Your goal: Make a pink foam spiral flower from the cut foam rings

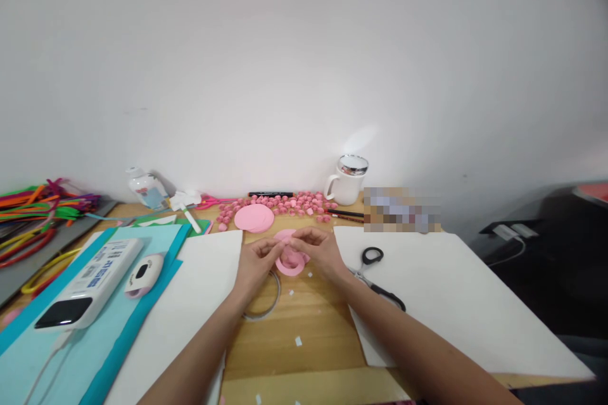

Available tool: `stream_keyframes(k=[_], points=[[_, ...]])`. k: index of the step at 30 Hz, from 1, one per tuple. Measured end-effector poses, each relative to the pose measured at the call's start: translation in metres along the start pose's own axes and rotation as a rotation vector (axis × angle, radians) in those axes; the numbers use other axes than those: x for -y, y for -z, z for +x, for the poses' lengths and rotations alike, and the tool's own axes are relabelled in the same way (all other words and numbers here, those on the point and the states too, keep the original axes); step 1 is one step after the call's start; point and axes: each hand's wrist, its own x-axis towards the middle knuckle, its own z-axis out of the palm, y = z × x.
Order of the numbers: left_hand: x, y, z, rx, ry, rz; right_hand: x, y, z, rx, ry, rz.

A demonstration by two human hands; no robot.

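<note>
Now we work at a wooden worktop (304, 323), with white sheets on either side of our grip: a large white sheet (456, 304) to the right of it and another white sheet (199, 304) to the left. Further left lie teal sheets (118, 329) carrying a white power bank (90, 281) and a small white and pink device (144, 274). Far left of the grip we see a heap of coloured pipe cleaners (38, 215).

Beyond the grip stand a white mug with a shiny lid (346, 180), a stack of pink paper discs (254, 218) and a scatter of small pink rolled pieces (294, 204). Black-handled scissors (375, 275) lie just right of our right wrist, on the edge of the right sheet. A thin wire ring (270, 294) lies under our left wrist.

Our left hand (256, 264) and right hand (319, 252) meet fingertip to fingertip, each pressed together in a pinch on the pink paper piece (289, 262). That piece sits directly between and just below both hands, over the bare wood; whether it rests on the wood we cannot tell.
</note>
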Motion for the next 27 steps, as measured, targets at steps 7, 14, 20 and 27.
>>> stream_keyframes(k=[7, 14, 20, 27], points=[[-0.0005, 0.0026, 0.0004, -0.042, -0.02, -0.008, -0.0012, -0.0008, 0.0006, 0.072, -0.006, 0.05], [-0.0001, 0.0006, -0.0003, 0.016, -0.005, -0.03, 0.0007, -0.001, -0.0006, 0.021, -0.017, 0.064], [-0.0005, 0.001, -0.0001, 0.01, -0.027, -0.008, 0.0025, -0.0024, -0.0019, 0.015, -0.006, 0.021], [0.0013, 0.0028, 0.0014, -0.02, -0.033, 0.014, -0.0004, -0.0033, -0.0002, 0.068, 0.001, 0.051]])
